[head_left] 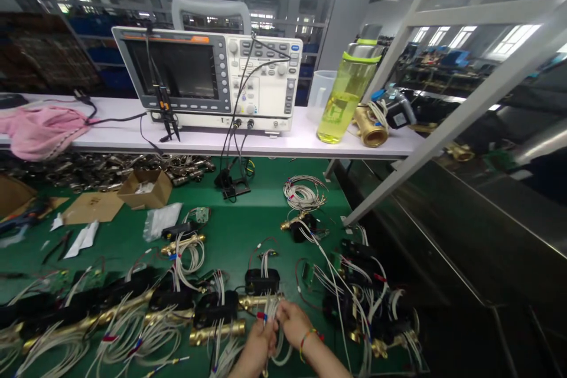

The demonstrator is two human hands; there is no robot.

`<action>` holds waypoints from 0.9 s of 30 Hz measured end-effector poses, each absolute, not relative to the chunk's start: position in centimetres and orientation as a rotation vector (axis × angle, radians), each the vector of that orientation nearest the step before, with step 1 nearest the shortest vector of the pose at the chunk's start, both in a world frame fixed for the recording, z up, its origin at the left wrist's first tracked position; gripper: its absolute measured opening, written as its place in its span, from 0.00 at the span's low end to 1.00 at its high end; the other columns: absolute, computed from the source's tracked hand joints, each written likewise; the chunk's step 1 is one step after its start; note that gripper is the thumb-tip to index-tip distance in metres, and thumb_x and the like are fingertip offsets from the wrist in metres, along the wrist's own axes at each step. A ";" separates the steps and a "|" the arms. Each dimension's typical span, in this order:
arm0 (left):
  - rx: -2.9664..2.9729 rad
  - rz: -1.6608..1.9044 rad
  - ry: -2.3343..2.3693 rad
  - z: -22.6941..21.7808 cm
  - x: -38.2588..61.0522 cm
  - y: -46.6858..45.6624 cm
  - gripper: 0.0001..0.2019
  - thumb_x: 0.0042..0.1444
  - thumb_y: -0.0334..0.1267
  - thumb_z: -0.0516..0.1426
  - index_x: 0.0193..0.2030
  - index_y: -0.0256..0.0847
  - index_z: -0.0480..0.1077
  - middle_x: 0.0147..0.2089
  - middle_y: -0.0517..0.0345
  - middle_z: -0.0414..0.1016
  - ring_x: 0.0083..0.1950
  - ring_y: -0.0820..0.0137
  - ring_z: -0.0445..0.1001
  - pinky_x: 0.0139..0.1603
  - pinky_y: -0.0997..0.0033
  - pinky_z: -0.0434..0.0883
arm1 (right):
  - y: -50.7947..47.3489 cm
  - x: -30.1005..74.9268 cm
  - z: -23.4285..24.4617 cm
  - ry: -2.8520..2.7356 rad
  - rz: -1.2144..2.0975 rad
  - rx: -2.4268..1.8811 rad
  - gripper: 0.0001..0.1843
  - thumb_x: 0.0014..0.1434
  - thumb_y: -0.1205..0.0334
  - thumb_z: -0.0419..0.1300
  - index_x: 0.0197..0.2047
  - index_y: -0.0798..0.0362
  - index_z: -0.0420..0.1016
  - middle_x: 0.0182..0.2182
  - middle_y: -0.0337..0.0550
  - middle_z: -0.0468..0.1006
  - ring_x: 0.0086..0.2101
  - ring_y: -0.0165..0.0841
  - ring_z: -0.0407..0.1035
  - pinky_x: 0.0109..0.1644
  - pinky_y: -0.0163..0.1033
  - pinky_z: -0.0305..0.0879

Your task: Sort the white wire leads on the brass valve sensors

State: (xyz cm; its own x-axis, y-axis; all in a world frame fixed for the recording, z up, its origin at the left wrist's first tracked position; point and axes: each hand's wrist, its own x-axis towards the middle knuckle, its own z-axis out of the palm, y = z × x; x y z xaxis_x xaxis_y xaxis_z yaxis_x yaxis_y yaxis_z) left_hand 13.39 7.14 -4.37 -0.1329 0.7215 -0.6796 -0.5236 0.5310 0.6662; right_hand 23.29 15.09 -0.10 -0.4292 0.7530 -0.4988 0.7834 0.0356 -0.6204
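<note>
At the bottom centre, my left hand [259, 344] and my right hand [293, 322] meet over a bundle of thin white wires [271, 307] with red and blue markers. Both hands have their fingers closed around these wires. The wires run from a black module [262, 280] mounted on a brass pipe fitting [252, 301] just above my hands. A beaded bracelet sits on my right wrist. More brass fittings with black modules and white wires [133, 307] lie in a row to the left on the green mat [239, 230].
An oscilloscope [208, 77] stands on the white shelf [266, 142] with probes hanging down. A yellow-green bottle [348, 94], a plastic cup, a brass valve [370, 127] and a pink cloth [42, 130] share the shelf. A cardboard box [146, 188] and a coiled cable [303, 194] lie on the mat.
</note>
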 end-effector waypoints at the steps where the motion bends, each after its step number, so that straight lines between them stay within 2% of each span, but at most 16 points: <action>1: 0.202 1.102 1.325 -4.4 13.5 7.0 0.33 0.36 0.72 0.60 0.27 0.41 0.64 0.14 0.73 0.53 0.17 0.80 0.48 0.22 0.74 0.49 | 15.1 23.1 -0.4 2.246 -1.401 1.642 0.14 0.62 0.67 0.50 0.30 0.51 0.75 0.30 0.38 0.81 0.33 0.31 0.73 0.36 0.33 0.59; 6: 0.144 1.140 1.349 -4.6 13.8 6.6 0.38 0.35 0.76 0.57 0.38 0.41 0.63 0.14 0.74 0.56 0.15 0.79 0.51 0.21 0.73 0.53 | 14.9 22.9 -0.9 2.297 -1.352 1.612 0.12 0.62 0.66 0.51 0.34 0.51 0.75 0.34 0.41 0.81 0.37 0.34 0.72 0.39 0.35 0.59; 8: 0.129 1.147 1.349 -4.7 14.0 6.7 0.40 0.35 0.77 0.56 0.40 0.41 0.62 0.14 0.75 0.57 0.15 0.78 0.51 0.21 0.73 0.54 | 15.0 22.8 -0.8 2.307 -1.328 1.576 0.12 0.61 0.66 0.51 0.35 0.50 0.75 0.34 0.41 0.81 0.37 0.34 0.72 0.39 0.36 0.59; 13: 0.233 1.142 1.350 -4.8 14.7 7.1 0.37 0.33 0.78 0.55 0.27 0.40 0.64 0.12 0.71 0.57 0.14 0.78 0.52 0.20 0.73 0.54 | 15.9 22.2 -0.2 2.259 -1.264 1.493 0.10 0.57 0.70 0.52 0.33 0.52 0.75 0.35 0.44 0.82 0.37 0.36 0.74 0.38 0.36 0.60; 16: 0.340 1.143 1.374 -4.5 14.9 7.2 0.32 0.39 0.74 0.57 0.23 0.41 0.64 0.12 0.68 0.58 0.15 0.77 0.55 0.20 0.73 0.53 | 16.6 22.0 1.1 2.246 -1.182 1.511 0.12 0.57 0.70 0.50 0.42 0.55 0.72 0.38 0.49 0.82 0.38 0.37 0.75 0.38 0.37 0.62; 19: 0.384 1.167 1.392 -3.8 15.1 7.4 0.25 0.45 0.63 0.62 0.26 0.40 0.69 0.14 0.65 0.63 0.17 0.72 0.60 0.22 0.71 0.58 | 17.0 21.8 3.0 2.292 -1.059 1.507 0.17 0.58 0.71 0.45 0.50 0.57 0.64 0.39 0.53 0.81 0.39 0.38 0.76 0.41 0.39 0.65; 21: 0.388 1.191 1.388 -3.2 15.3 7.6 0.19 0.46 0.55 0.64 0.29 0.39 0.72 0.17 0.60 0.69 0.23 0.67 0.69 0.26 0.69 0.65 | 17.2 21.5 4.3 2.346 -0.978 1.429 0.17 0.58 0.67 0.47 0.51 0.57 0.63 0.38 0.54 0.81 0.39 0.42 0.77 0.44 0.43 0.66; 23: 0.389 1.224 1.398 -2.7 15.3 7.9 0.15 0.43 0.46 0.67 0.32 0.38 0.73 0.26 0.52 0.76 0.37 0.59 0.75 0.38 0.66 0.71 | 17.2 21.1 5.1 2.390 -0.905 1.316 0.20 0.56 0.60 0.53 0.51 0.57 0.64 0.39 0.59 0.81 0.40 0.49 0.76 0.46 0.49 0.67; 25: 0.375 1.238 1.422 -2.3 15.3 8.2 0.13 0.40 0.39 0.68 0.33 0.38 0.74 0.36 0.46 0.80 0.48 0.54 0.74 0.48 0.65 0.71 | 17.3 20.5 5.4 2.414 -0.838 1.218 0.25 0.53 0.54 0.57 0.52 0.58 0.66 0.41 0.66 0.80 0.42 0.57 0.75 0.46 0.56 0.67; 27: 0.360 1.222 1.444 -2.0 15.0 8.3 0.12 0.40 0.36 0.67 0.33 0.38 0.74 0.41 0.43 0.80 0.52 0.51 0.73 0.52 0.63 0.69 | 17.5 19.9 5.2 2.422 -0.788 1.166 0.27 0.52 0.54 0.59 0.52 0.61 0.67 0.42 0.72 0.79 0.44 0.62 0.74 0.46 0.62 0.66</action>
